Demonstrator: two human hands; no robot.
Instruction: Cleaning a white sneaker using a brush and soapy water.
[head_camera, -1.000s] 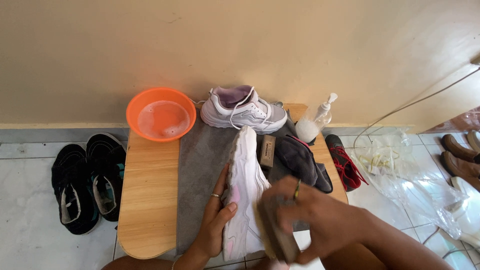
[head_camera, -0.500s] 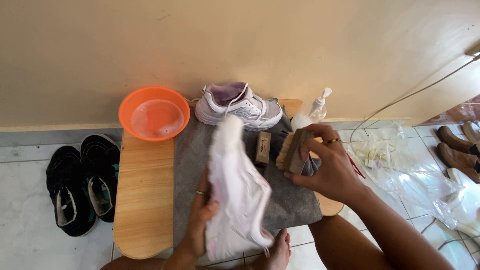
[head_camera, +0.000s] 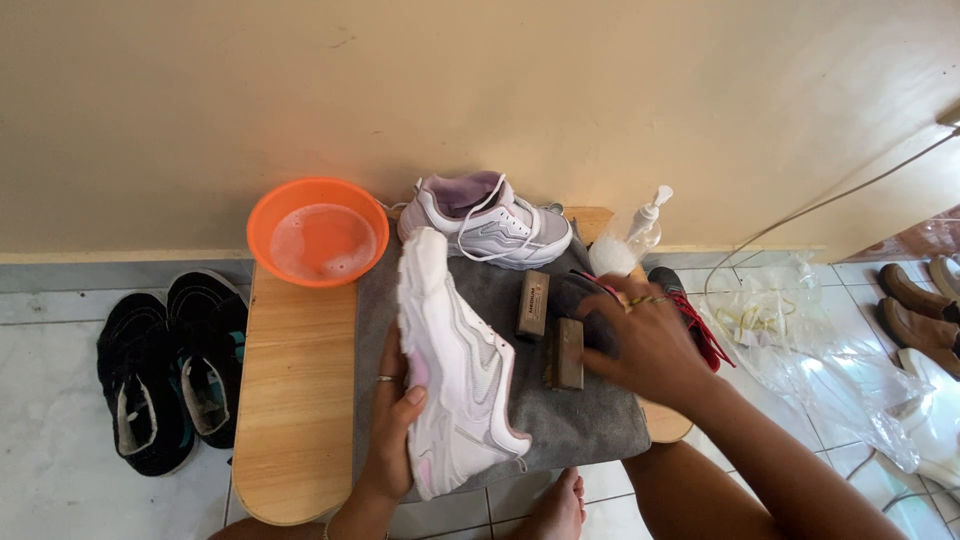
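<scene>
- Desk (head_camera: 295, 400): low wooden top, rounded ends, standing on white floor tiles against a beige wall.
- Grey cloth (head_camera: 580, 420) covers the middle of the desk, under the shoes and brushes.
- Black shoes (head_camera: 170, 365): a pair on the floor, left of the desk.
- Plastic sheet (head_camera: 810, 340) lies crumpled on the floor to the right; brown shoes (head_camera: 915, 300) are just beyond it.
- Orange basin (head_camera: 318, 232) sits on the far left corner of the desk with soapy water in it.
- White shoe (head_camera: 455, 360) lies on the cloth, toe pointing away from me, tipped onto its side.
- Second shoe (head_camera: 490, 222), white with a lilac lining, stands upright at the far edge, laces loose.
- My left hand (head_camera: 395, 415) grips the white shoe from the left, thumb pressed on its upper, ring on one finger.
- My right hand (head_camera: 645, 340): fingers spread and curved down, fingertips touching the brush (head_camera: 567, 353) on the cloth, not closed around it.
- Second brush (head_camera: 532, 304) lies just beside it, between the two shoes.
- Pump bottle (head_camera: 640, 232) stands at the far right edge.
</scene>
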